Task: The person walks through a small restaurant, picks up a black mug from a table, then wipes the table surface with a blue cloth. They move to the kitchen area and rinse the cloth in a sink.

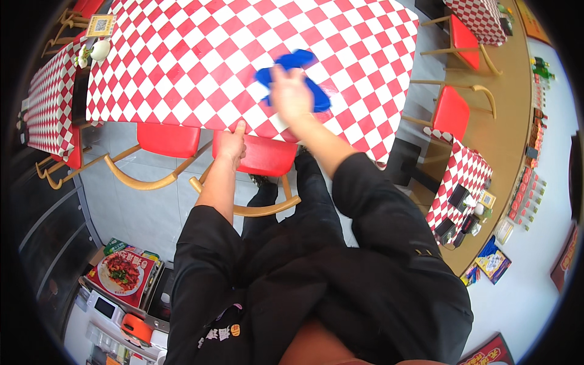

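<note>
My right hand [292, 93] presses down on a blue cloth [319, 96] against a red-and-white checked tablecloth [196, 73]. The hand is blurred, and the cloth lies bunched, spreading out on both sides of it. A shiny patch shows on the tablecloth beside the cloth. My left hand [232, 143] grips the near edge of this table, its thumb on top and its other fingers lower, partly hidden. Just under that edge is the red seat of a wooden chair [269, 155], between me and the table.
Another red-seated chair [169, 139] stands to the left, and more chairs [451, 112] are at the right. A small checked table [461, 191] carries black boxes. At the far left corner are a white vase [100, 50] and a code sign [101, 25]. A counter with equipment [105, 305] is lower left.
</note>
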A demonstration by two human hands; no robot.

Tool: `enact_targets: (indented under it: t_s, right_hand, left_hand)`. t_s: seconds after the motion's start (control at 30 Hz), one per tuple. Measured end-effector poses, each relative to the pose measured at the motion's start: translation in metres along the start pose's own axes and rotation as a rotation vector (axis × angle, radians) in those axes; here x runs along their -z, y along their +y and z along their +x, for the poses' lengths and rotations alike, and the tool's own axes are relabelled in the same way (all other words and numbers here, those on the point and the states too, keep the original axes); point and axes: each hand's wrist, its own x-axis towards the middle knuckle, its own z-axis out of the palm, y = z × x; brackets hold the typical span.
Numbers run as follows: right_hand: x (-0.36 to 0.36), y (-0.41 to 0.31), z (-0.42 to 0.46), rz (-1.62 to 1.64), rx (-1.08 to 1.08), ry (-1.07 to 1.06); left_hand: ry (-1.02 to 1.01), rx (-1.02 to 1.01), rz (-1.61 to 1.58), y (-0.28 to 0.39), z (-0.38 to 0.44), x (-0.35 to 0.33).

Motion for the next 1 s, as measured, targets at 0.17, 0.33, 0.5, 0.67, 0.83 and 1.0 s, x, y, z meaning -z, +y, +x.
enact_targets:
  t_s: [0.17, 0.33, 0.5, 0.67, 0.83, 1.0]
  right_hand:
    - [-0.033, -0.009, -0.059, 0.200, 0.212, -0.083]
    - [0.047, 0.142, -0.110, -0.134, 0.248, 0.157]
    - [0.035, 0.134, -0.108, -0.167, -0.052, 0.361]
    - [-0.021, 0.007, -0.106, 0.035, 0.290, 0.019]
    - [0.029, 0.086, -0.129, 0.165, 0.475, 0.173]
    - [0.070, 0.177, -0.154, -0.048, 0.105, 0.329]
  left_hand:
    - [-0.049, -0.015, -0.002, -0.003, 0.009, 0.004]
    - [-0.026, -0.026, 0.018, -0.003, 0.011, 0.000]
    - [0.000, -0.024, 0.006, -0.007, 0.006, -0.005]
    - [-0.045, -0.007, 0.001, -0.002, 0.007, -0.001]
    - [-0.022, 0.053, -0.014, -0.005, 0.004, 0.011]
    - [-0.014, 0.037, -0.011, -0.004, 0.006, 0.009]
